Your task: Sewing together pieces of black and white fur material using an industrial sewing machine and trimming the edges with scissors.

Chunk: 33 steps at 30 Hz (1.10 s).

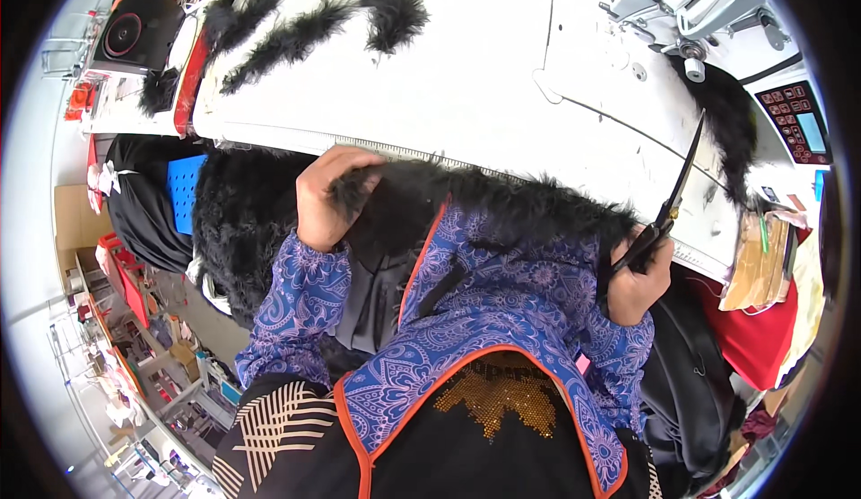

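Black gold-sequinned shirt (493,409) nearest; left hand (328,196) pinches fluffy black trim (529,203); right hand (642,277) grips black metal scissors (667,214); seemingly measuring along white edge ruler (413,152); cutting would need them opened.

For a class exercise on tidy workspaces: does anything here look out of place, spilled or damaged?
Loose black fluffy pieces, far left on the white table, lie scattered at uneven angles, which looks untidy. No spill stands out, and the black fluffy strip between the hands shows no clear damage.
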Available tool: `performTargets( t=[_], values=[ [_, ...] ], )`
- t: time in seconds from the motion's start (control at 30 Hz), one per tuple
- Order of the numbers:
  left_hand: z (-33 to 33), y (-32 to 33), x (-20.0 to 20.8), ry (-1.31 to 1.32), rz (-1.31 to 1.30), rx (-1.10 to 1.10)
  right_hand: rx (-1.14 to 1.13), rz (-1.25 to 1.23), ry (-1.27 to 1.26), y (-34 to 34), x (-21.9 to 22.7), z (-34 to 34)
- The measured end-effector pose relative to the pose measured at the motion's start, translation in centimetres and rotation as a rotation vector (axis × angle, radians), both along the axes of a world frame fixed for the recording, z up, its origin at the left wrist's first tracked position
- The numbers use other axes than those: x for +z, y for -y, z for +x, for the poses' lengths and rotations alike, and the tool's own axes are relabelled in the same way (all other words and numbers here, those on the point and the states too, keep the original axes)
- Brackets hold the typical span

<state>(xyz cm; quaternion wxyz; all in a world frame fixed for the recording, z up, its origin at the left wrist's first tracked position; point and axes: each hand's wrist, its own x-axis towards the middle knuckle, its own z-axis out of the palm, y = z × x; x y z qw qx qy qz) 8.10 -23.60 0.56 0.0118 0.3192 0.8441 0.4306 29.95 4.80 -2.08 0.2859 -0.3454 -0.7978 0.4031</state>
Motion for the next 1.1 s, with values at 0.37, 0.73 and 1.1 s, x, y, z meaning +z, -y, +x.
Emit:
performTargets(
  t=[0.37,0.73,1.1],
  values=[
    [-0.4,-0.7,0.0,-0.076,-0.072,0.054,0.020,0.023,0.024,-0.7,-0.4,0.2],
    [-2.5,-13.3,0.0,-0.254,-0.007,-0.128,-0.345,0.684,-0.021,-12.1,-0.9,0.6],
    [-1.0,-26.0,-0.9,-0.090,-0.111,-0.104,-0.040,0.216,0.062,-11.8,7.3,4.6]
  ],
)
